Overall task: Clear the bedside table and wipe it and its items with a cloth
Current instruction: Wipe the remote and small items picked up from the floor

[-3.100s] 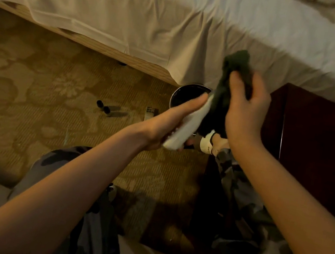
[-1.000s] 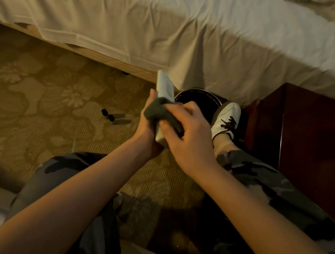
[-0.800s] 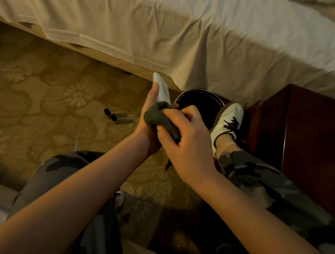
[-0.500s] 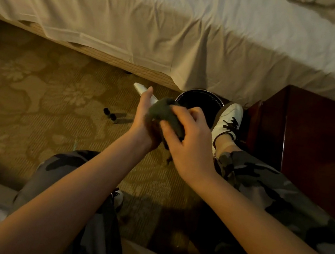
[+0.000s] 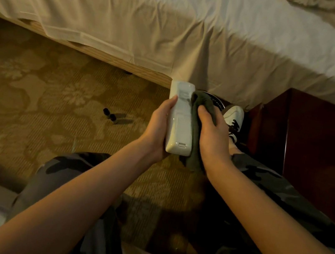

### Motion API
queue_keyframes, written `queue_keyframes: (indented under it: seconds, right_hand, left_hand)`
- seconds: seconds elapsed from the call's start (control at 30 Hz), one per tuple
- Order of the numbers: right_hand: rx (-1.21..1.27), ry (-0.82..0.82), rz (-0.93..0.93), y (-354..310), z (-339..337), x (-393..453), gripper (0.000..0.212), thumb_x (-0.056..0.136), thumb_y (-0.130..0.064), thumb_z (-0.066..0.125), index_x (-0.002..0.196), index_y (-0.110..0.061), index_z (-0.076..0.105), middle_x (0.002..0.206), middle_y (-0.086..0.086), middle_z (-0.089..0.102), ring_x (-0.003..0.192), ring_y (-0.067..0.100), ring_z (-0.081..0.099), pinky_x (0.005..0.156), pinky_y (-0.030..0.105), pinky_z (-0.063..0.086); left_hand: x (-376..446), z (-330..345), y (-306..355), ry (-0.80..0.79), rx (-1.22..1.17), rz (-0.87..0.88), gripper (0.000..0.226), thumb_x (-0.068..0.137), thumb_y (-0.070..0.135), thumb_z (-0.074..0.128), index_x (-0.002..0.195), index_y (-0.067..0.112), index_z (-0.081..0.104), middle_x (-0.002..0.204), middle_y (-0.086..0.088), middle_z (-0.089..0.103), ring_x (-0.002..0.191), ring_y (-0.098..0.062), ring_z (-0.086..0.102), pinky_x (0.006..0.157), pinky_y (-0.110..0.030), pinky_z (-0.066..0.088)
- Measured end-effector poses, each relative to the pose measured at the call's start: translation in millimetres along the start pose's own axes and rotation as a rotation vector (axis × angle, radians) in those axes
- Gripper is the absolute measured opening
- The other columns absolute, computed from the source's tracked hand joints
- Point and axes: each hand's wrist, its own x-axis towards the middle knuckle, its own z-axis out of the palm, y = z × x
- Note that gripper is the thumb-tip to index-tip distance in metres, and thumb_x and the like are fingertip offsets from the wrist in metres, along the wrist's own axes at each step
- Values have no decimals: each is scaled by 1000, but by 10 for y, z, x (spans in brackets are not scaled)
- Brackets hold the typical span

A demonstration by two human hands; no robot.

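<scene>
Two hands work one item in mid-air over the carpet: the left hand (image 5: 159,123) has its fingers clamped on a white remote (image 5: 180,120), back face up, while the right hand (image 5: 212,134) grips a dark cloth (image 5: 195,127) pressed along the remote's right edge. The table (image 5: 317,146) sits to the right, its visible top bare, so clearing looks largely done. Whether the table itself has been wiped can't be told.
</scene>
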Motion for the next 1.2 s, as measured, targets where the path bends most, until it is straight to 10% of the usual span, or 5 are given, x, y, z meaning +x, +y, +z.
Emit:
queue_keyframes:
  seconds: [0.23,0.4,0.53,0.77,1.2]
  right_hand:
    - [145,-129,142,130,137,-247,14,98,-29,45,98,-40,54,106,-4,63,97,10,62,79,24,51]
    - [-134,-160,-156,65,158,-264,17,94,-25,53,109,-32,52,103,-10,61,98,-1,59,84,17,49]
    - [-3,-232,-126,12,162,-298,17,96,-21,50,110,-30,55,105,-8,63,102,3,60,90,22,50]
    - [-331,-30,-307,-105,-180,-247,13,94,-21,54,106,-27,59,97,-9,64,96,7,61,87,30,50]
    - [-371,-220,-85,20,-443,-1373,43,82,-47,65,119,-26,55,102,-18,60,96,-5,56,81,14,44]
  left_hand:
    - [127,-57,170,216,-230,78,55,91,57,42,84,6,63,70,-7,66,64,-20,64,67,-32,51]
    - [201,-90,123,372,189,327,52,89,61,46,117,18,38,105,-7,63,90,-20,65,81,-39,54]
    - [124,-84,97,151,71,151,111,52,86,60,132,11,44,126,-17,57,110,-29,61,95,-46,49]
    - [-130,-69,20,92,155,313,42,89,38,60,118,14,40,112,-11,63,94,-20,67,78,-39,55]
    - [-1047,233,-171,93,465,272,58,71,47,72,109,7,57,91,-7,69,80,-19,68,73,-37,58]
